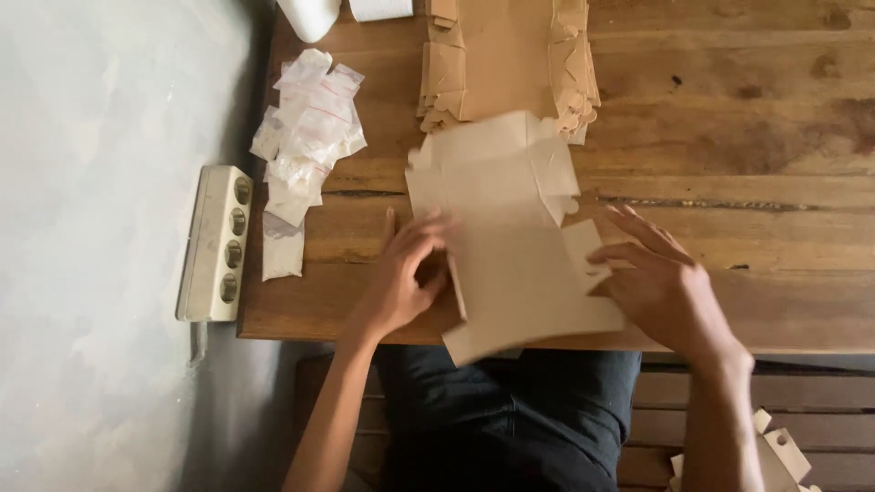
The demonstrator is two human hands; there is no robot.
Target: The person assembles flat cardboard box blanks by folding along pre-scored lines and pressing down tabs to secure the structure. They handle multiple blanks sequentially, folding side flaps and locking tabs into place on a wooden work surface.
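A flat, unfolded tan cardboard box blank (510, 237) lies on the wooden table (729, 137) in front of me, its near end hanging over the table's front edge. My left hand (406, 273) grips the blank's left edge, fingers curled over a side flap. My right hand (661, 278) rests with spread fingers against the blank's right side, touching a small side flap (583, 246).
A stack of more flat cardboard blanks (506, 59) lies at the back. Several small clear plastic bags (305, 128) are piled at the left. A white power strip (219, 241) lies on the floor beside the table. Folded boxes (775, 456) sit on the bench at lower right.
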